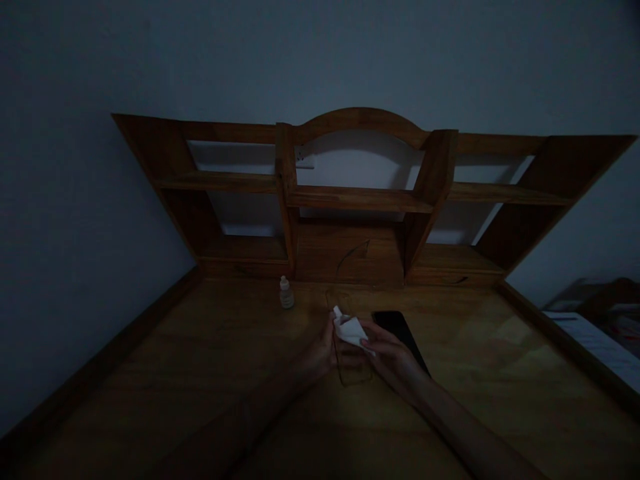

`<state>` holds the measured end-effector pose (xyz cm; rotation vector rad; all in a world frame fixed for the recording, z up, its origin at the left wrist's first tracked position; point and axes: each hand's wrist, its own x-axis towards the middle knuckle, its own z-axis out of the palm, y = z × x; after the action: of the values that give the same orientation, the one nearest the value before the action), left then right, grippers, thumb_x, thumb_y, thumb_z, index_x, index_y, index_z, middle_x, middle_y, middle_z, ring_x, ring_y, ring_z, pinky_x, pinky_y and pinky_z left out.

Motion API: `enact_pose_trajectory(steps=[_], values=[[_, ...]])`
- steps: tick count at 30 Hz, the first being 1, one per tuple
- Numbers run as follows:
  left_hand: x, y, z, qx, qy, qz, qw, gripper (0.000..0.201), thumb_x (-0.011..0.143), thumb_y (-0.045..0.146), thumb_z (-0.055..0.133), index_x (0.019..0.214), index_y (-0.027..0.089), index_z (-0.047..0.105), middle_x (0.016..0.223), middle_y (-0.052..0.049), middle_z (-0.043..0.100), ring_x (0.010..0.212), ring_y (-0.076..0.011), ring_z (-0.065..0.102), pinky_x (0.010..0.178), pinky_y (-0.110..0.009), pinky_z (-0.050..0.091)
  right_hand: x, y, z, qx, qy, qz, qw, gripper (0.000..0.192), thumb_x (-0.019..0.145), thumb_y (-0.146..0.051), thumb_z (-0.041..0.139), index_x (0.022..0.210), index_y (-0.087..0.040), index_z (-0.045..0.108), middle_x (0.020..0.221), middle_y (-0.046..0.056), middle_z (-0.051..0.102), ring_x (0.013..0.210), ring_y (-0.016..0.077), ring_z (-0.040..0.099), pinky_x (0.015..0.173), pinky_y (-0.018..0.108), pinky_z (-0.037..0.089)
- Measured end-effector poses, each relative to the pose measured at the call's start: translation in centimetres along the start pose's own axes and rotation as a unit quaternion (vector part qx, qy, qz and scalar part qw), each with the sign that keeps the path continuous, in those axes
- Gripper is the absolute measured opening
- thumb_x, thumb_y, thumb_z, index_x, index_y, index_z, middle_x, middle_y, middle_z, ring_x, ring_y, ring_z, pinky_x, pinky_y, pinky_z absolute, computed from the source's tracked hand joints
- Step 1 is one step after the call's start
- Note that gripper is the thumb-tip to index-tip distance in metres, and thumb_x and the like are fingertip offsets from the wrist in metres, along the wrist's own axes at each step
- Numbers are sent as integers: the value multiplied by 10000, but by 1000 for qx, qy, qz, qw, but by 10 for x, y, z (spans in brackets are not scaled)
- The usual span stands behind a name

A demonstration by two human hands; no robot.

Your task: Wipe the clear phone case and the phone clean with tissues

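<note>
**Crumpled white paper tissue (353,330) held, lower centre of frame**

Left hand (321,352) pinches its left end; right hand (393,352) grips its right side, thumb on top. Below: clear thin-rimmed rectangular case (355,383). Flat black phone (401,329) right, small white-capped bottle (286,295) left of centre.

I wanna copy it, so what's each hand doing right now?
Left hand: closed on the white tissue.
Right hand: closed on it too.

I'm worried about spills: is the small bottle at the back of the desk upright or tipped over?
Upright: the small bottle stands base-down on the desk, its pale cap at the top.
</note>
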<state>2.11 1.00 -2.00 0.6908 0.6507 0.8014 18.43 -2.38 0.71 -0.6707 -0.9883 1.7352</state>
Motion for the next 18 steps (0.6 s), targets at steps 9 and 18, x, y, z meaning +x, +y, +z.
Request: enact_pose_trajectory(steps=[9,18], values=[[3,17,2,-31,70,13,997,517,923,616,417,1089,154,582,941,-105,727,782,-223,709,649,-351,584,-5,-1,10,10,-10,13,1000,359,790,-218,688,1148,-224,702,1295,82,640,1255,271,548,1097,429,361],[3,6,-5,-33,4,34,999,447,907,538,533,1161,173,578,1102,-123,700,1005,-260,688,845,-411,568,-1,0,4,31,6,7,999,387,797,-232,685,1183,-203,685,1250,95,669,1177,270,600,1068,441,389]])
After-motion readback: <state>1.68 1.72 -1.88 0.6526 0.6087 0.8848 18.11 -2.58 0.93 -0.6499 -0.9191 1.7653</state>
